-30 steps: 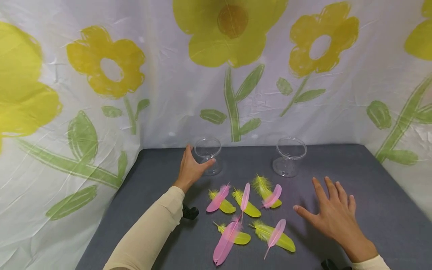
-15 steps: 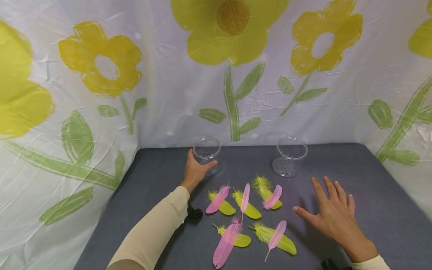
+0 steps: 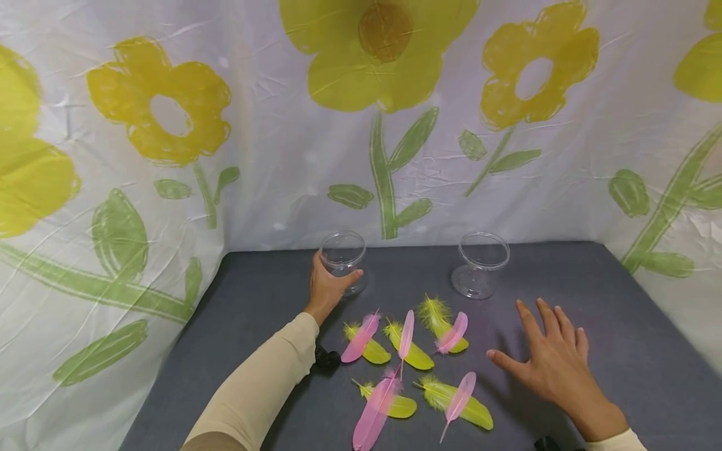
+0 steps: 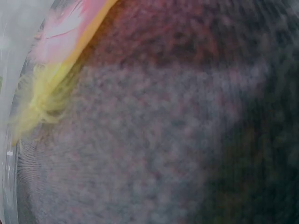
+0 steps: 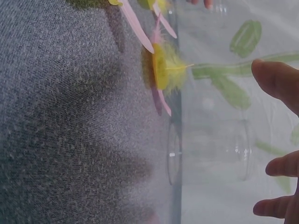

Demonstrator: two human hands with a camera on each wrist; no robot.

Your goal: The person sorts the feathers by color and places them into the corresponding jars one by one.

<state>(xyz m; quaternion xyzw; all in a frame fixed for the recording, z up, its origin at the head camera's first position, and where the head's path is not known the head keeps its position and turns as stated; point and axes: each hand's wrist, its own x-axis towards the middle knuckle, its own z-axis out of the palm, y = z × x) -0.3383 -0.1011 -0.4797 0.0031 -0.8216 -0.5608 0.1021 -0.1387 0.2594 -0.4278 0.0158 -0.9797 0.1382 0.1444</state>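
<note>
My left hand [image 3: 328, 287] grips a clear plastic cup [image 3: 343, 249] at the back left of the table, thumb across its near side and fingers round its left side. A second clear cup [image 3: 481, 266] stands upright at the back right. My right hand [image 3: 555, 366] hovers over the table to the right with fingers spread, holding nothing. Between the hands lie yellow feathers [image 3: 414, 354] and pink feathers [image 3: 376, 410], crossed over each other in pairs. The right wrist view shows the right cup [image 5: 210, 151] beyond my fingertips.
A dark grey cloth covers the table [image 3: 271, 275]. Behind and beside it hangs a white curtain [image 3: 282, 156] printed with yellow flowers. A black wrist strap piece [image 3: 327, 358] sits under my left wrist, close to the left feathers.
My left hand has moved right from beside the left cup and closed round it. The right hand keeps its place, and the feathers lie as before.
</note>
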